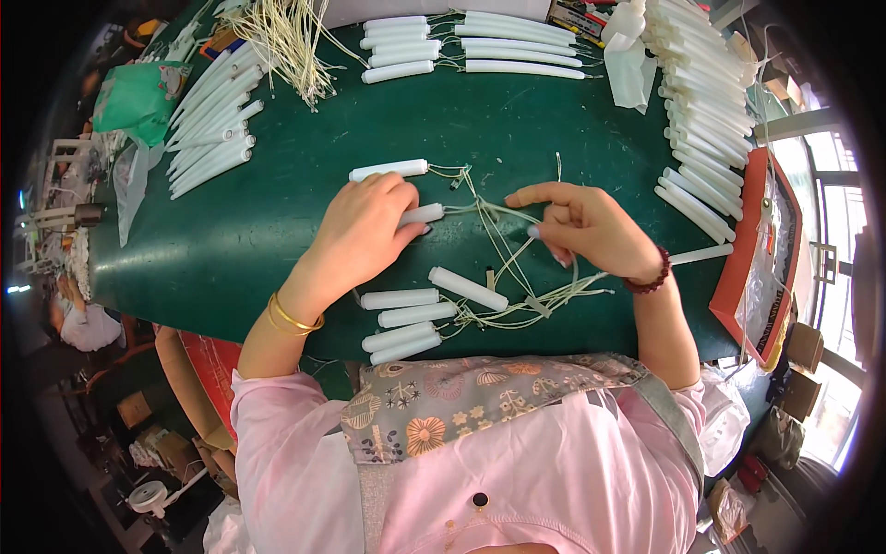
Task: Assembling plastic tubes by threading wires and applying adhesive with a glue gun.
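My left hand (pixel 369 222) is closed round a short white tube (pixel 423 215), whose right end sticks out past the thumb. Pale thin wires (pixel 480 207) run from that end to the right. My right hand (pixel 591 229) is curled over these wires, its index finger stretched out to the left; the wire passes among its fingers, partly hidden. Just beyond my left hand lies another white tube (pixel 392 170) with wires at its end. Closer to me are several short white tubes (pixel 406 314), one (pixel 468 288) slanted, with a tangle of wires (pixel 526 305) beside them.
Paired white tubes (pixel 521 51) lie in rows at the back of the green table (pixel 305 157). A wire bundle (pixel 286 42) and more tubes (pixel 217 129) are at left, near a green bag (pixel 138 100). Many tubes (pixel 706 120) stack at right, by an orange-red box (pixel 729 286).
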A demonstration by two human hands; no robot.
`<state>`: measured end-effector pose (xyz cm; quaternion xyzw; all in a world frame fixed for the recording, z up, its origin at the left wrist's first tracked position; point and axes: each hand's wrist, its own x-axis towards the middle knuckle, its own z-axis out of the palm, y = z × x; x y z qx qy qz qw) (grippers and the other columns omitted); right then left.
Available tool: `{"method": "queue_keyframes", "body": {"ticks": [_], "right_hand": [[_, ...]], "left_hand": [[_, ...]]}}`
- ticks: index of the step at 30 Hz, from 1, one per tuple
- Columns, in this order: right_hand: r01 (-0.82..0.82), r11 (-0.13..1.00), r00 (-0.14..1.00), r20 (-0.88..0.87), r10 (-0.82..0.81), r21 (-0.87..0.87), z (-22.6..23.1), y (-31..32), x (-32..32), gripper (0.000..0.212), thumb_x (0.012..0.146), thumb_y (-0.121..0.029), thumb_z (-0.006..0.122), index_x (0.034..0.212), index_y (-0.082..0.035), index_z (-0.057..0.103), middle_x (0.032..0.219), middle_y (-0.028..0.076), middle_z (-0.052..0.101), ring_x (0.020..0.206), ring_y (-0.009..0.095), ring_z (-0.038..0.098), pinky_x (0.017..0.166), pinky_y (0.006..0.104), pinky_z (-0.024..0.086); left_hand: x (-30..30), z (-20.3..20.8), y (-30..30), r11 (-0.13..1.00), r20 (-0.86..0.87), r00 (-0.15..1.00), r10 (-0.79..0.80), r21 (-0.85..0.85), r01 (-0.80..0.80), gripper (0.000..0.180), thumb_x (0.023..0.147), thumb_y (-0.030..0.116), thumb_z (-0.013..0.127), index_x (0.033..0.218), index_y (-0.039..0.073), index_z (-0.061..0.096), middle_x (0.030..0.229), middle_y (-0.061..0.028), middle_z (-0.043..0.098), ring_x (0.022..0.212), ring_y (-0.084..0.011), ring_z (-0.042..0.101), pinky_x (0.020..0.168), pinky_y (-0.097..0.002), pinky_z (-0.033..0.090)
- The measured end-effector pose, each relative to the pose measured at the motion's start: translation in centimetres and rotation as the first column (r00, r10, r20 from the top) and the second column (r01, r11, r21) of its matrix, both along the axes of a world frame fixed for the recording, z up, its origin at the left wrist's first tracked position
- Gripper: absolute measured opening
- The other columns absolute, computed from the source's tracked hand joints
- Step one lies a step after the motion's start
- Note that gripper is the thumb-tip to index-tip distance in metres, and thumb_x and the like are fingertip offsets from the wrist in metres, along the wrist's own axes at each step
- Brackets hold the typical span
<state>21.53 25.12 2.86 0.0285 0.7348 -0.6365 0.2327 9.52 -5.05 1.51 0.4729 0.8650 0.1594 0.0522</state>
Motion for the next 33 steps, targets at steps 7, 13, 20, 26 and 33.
{"method": "queue_keyframes", "body": {"ticks": [7, 13, 20, 26, 33], "right_hand": [[-0.11, 0.962, 0.993, 0.012, 0.117, -0.251, 0.0, 4.9, 0.1, 0.061, 0.098, 0.0, 0.066, 0.155, 0.006, 0.047, 0.077, 0.004, 0.07, 0.067, 0.007, 0.064, 0.065, 0.021, 0.048], [0.167, 0.973, 0.986, 0.004, -0.169, -0.157, -2.2, 4.3, -0.6, 0.049, 0.1, -0.003, 0.066, 0.148, 0.003, 0.057, 0.101, 0.01, 0.078, 0.089, 0.011, 0.071, 0.081, 0.0252, 0.058], [0.248, 0.835, 0.955, -0.271, -0.124, 0.491, 0.3, 6.1, 2.0, 0.033, 0.094, 0.001, 0.072, 0.126, -0.004, 0.073, 0.12, 0.008, 0.077, 0.106, 0.02, 0.072, 0.094, 0.0331, 0.057], [0.297, 0.616, 0.816, -0.529, 0.232, 0.729, -2.2, 5.3, 5.5, 0.022, 0.082, -0.003, 0.08, 0.101, -0.007, 0.073, 0.125, 0.009, 0.067, 0.108, 0.03, 0.065, 0.097, 0.0418, 0.051], [0.36, 0.771, 0.799, -0.601, 0.036, 0.525, 0.3, 4.7, 8.1, 0.015, 0.087, -0.004, 0.079, 0.102, -0.004, 0.076, 0.093, 0.007, 0.074, 0.086, 0.025, 0.067, 0.092, 0.0367, 0.048]], "left_hand": [[-3.7, 5.0, -0.8, 0.943, 0.079, 0.971, 0.224, 0.233, -0.236, 0.019, 0.097, 0.019, 0.075, 0.106, 0.005, 0.067, 0.097, -0.0135, 0.072, 0.085, -0.035, 0.068, 0.075, -0.0421, 0.052], [-6.1, 1.7, 0.5, 0.939, -0.045, 0.942, 0.333, -0.078, -0.335, 0.018, 0.091, 0.016, 0.079, 0.105, 0.006, 0.072, 0.092, -0.01, 0.068, 0.088, -0.0322, 0.068, 0.077, -0.044, 0.054], [1.4, 0.8, 6.0, 0.949, 0.134, 0.987, -0.094, 0.313, 0.047, 0.018, 0.089, 0.019, 0.081, 0.08, 0.005, 0.074, 0.082, -0.0086, 0.066, 0.08, -0.0316, 0.066, 0.076, -0.0428, 0.051], [4.9, -1.4, 10.9, 0.95, 0.14, 0.95, -0.277, 0.187, 0.25, 0.035, 0.087, 0.039, 0.082, 0.074, 0.008, 0.073, 0.075, -0.0066, 0.064, 0.075, -0.0285, 0.065, 0.072, -0.0432, 0.048], [6.1, -1.2, 12.6, 0.952, 0.359, 0.887, -0.289, 0.208, 0.226, 0.031, 0.089, 0.03, 0.083, 0.078, 0.003, 0.072, 0.075, -0.0071, 0.067, 0.066, -0.0252, 0.063, 0.064, -0.037, 0.049]]}}
